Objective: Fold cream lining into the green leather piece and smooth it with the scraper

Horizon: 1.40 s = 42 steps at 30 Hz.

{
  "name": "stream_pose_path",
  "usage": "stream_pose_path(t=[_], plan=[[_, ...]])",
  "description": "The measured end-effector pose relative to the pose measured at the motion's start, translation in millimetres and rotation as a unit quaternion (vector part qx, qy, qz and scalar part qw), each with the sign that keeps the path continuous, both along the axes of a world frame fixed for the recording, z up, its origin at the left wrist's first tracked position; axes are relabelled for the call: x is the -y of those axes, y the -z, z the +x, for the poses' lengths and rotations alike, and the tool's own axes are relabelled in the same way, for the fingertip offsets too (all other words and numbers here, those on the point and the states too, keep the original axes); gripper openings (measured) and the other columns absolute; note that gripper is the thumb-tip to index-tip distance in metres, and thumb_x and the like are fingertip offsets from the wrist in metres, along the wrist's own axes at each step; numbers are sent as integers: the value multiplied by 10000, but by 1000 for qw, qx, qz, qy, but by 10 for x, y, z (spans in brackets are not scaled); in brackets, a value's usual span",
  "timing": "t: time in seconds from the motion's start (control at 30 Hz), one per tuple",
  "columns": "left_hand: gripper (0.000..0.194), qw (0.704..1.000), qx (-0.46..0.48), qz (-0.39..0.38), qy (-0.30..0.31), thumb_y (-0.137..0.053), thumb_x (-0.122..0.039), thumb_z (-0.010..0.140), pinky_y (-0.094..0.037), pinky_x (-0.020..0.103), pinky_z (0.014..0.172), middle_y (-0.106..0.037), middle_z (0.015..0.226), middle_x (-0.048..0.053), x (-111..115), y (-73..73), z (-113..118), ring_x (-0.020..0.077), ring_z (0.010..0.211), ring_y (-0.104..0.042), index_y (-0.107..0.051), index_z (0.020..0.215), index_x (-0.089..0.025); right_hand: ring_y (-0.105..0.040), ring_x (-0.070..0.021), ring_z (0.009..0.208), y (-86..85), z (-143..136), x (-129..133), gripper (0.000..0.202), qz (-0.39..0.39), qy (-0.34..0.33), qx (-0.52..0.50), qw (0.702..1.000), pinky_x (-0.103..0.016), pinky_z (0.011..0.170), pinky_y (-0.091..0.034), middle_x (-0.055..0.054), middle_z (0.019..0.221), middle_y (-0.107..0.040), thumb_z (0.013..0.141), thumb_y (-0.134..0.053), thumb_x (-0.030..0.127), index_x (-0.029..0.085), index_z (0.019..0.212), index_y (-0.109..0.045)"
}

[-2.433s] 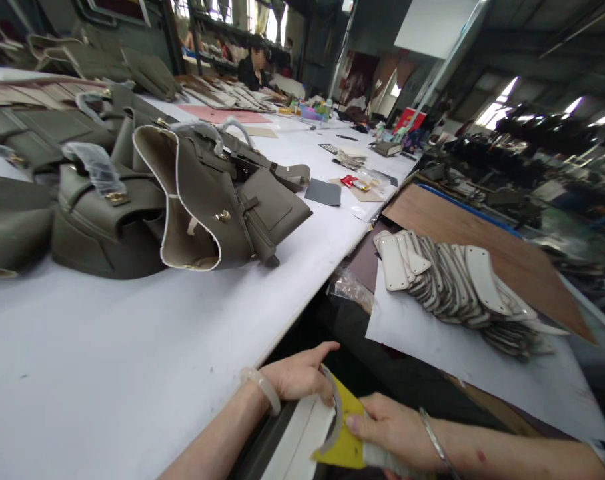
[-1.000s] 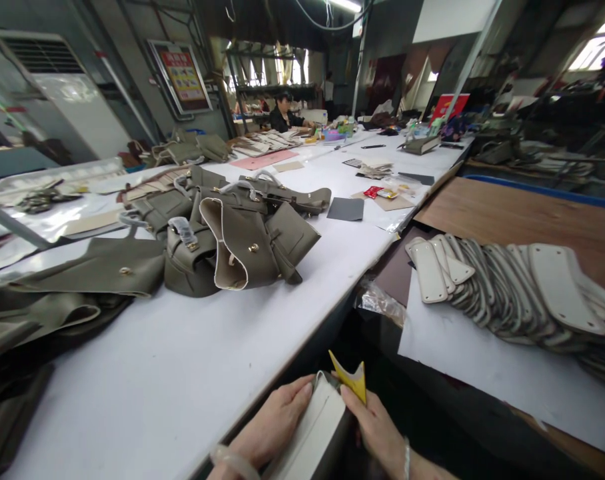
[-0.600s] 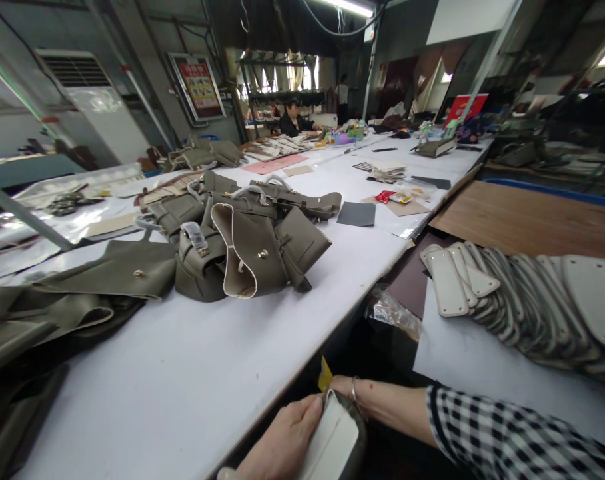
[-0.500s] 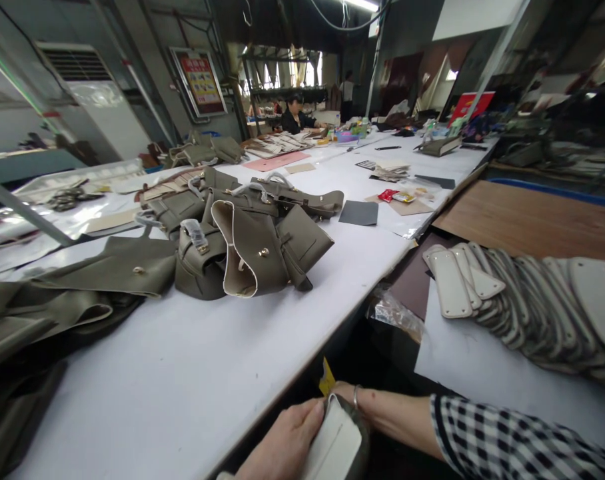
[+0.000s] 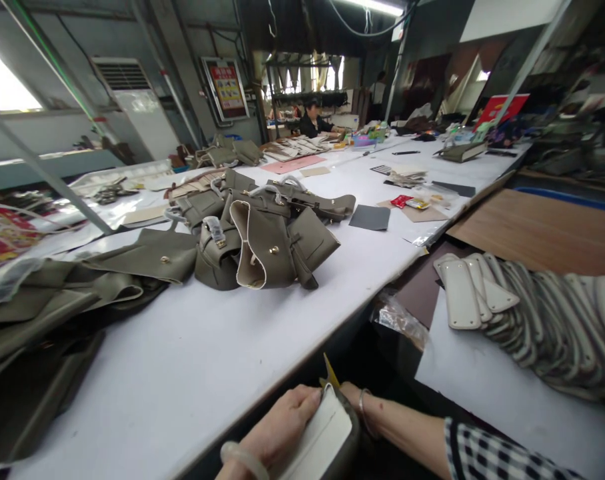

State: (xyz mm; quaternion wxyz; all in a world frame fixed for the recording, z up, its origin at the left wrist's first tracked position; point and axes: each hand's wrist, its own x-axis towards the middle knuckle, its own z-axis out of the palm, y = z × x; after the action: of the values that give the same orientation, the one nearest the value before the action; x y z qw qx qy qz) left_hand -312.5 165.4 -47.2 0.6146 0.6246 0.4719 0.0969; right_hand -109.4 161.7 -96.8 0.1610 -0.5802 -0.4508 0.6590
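My left hand (image 5: 282, 423) grips a folded leather piece (image 5: 315, 443), olive outside with a cream lining, at the near edge of the white table (image 5: 182, 360). My right hand (image 5: 350, 393), a bracelet on its wrist, reaches across behind the piece's top edge, and its fingers are hidden there. The tip of a yellow card (image 5: 330, 372) sticks up from that hand. Both hands are below the table edge, close together.
A heap of olive handbags (image 5: 267, 243) lies mid-table, with more bag parts at the left. A row of overlapping cream oblong pieces (image 5: 527, 313) rests on white paper (image 5: 482, 393) at the right, beside a wooden board (image 5: 542, 230). A person (image 5: 313, 120) sits at the far end.
The view has lifted from my hands to the room. My right hand, first pinching the yellow card in front of the piece, has slid behind it, and a checked sleeve has come into sight.
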Motion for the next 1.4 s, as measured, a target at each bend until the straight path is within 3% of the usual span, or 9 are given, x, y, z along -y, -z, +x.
stream_pose_path(t=[0.2,0.3,0.4,0.47,0.53,0.63,0.77,1.03,1.4], plan=[[486,1000,9,-15,-22,-434,-566,918,-315,272,594,-366,633,-38,10,59,18,124,622,-331,-420,602,-197,-492,-114,382,-136,644,-205,517,-31,-66,18,997,-219,394,-383,15,553,-572,854,-536,626,122,958,-591],[476,1000,-7,-11,-27,-454,-546,910,-278,277,566,-332,618,-41,7,37,17,121,604,-312,-422,590,-195,-596,-185,456,-346,858,-283,615,-107,-241,-22,964,-284,442,-494,-49,577,-632,727,-558,725,136,890,-617],[430,999,-24,-4,-33,-468,-518,910,-337,284,635,-451,674,-23,0,27,6,138,658,-394,-636,727,-167,-638,-206,549,-430,773,-437,588,-59,-379,52,922,-314,500,-534,-61,679,-667,681,-599,717,151,842,-609],[447,998,-40,-5,-53,-483,-500,906,-381,295,723,-557,814,7,0,40,-4,164,753,-470,-676,1129,-164,-638,-201,616,-436,642,-567,542,52,-372,127,918,-285,533,-499,-54,749,-680,717,-611,674,159,886,-606],[663,996,-51,-15,-78,-494,-486,900,-402,304,762,-589,907,24,9,63,-12,174,798,-502,-399,1473,-167,-632,-208,701,-446,520,-687,473,179,-348,194,900,-282,602,-436,-62,776,-680,847,-508,628,166,858,-611],[805,993,-54,-24,-99,-502,-474,902,-409,297,731,-584,862,-2,32,97,-18,162,752,-503,-156,1561,-170,-630,-234,757,-495,369,-809,556,343,-357,265,827,-319,661,-338,-102,753,-688,971,-331,571,164,728,-620],[739,993,-44,-7,-111,-516,-456,911,-415,297,712,-612,786,-27,49,79,-14,169,723,-526,-216,1551,-243,-629,-212,664,-558,185,-907,572,459,-432,275,726,-319,596,-232,-116,719,-719,985,-339,562,168,712,-651],[456,995,3,42,-95,-534,-323,930,-462,264,901,-733,1086,-80,36,-192,26,183,985,-657,-529,1384,-359,-649,-191,596,-601,11,-1008,584,539,-496,278,621,-313,540,-153,-88,676,-730,1007,-315,545,183,706,-660],[366,994,13,79,-73,-466,-389,990,-447,235,949,-707,1199,-69,46,-211,58,161,1055,-653,-576,1338,-365,-698,-224,626,-619,-21,-963,551,530,-525,298,596,-294,531,-283,-84,716,-749,1025,-285,490,192,769,-672]])
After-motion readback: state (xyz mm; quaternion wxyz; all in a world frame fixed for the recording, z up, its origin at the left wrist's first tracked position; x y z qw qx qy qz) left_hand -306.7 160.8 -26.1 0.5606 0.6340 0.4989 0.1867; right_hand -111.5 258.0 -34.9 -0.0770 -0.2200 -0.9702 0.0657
